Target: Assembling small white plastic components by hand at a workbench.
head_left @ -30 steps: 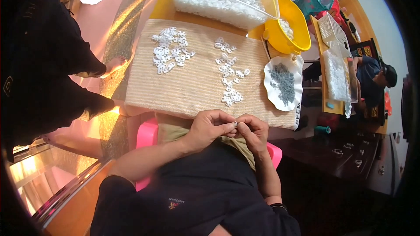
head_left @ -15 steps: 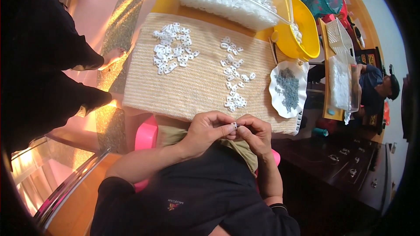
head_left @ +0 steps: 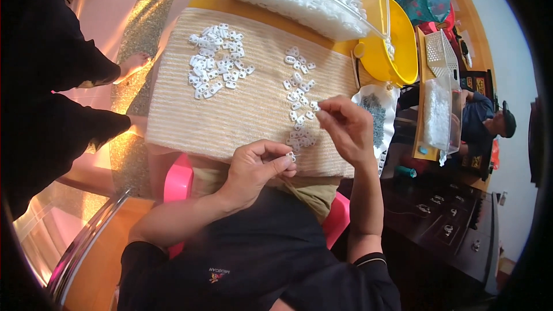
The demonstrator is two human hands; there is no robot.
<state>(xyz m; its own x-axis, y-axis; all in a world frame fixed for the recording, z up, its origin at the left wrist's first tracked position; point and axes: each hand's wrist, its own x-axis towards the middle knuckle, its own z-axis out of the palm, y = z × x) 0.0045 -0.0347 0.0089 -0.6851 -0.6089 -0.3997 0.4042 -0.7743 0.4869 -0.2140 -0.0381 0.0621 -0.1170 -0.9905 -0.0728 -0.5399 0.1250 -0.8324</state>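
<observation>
My left hand [head_left: 253, 171] pinches a small white plastic clip [head_left: 291, 156] at the near edge of the striped cloth; a thin pin or nail sticks out of it. Farther right, my right hand [head_left: 351, 129] hangs over the cloth, thumb and forefinger drawn together. Whether anything is between its fingertips I cannot make out. By those fingertips lies a loose column of white plastic clips [head_left: 298, 94], running away from me. A larger heap of similar white clips [head_left: 216, 60] lies at the far left. Behind my right hand, a white wavy-rimmed plate [head_left: 392, 101] holds small grey pieces [head_left: 375, 116], partly hidden.
A clear bin [head_left: 305, 3] full of white clips stands at the far edge. Beside it is a yellow basin [head_left: 403, 46]. On the right, a person [head_left: 484, 115] in a dark cap sits by another clear bin [head_left: 440, 112]. Another person's bare foot [head_left: 133, 66] is at the left.
My right hand has left my left hand and moved up and right, beside the column of clips. The left hand keeps its clip, slightly lower left. The whole view has shifted a little.
</observation>
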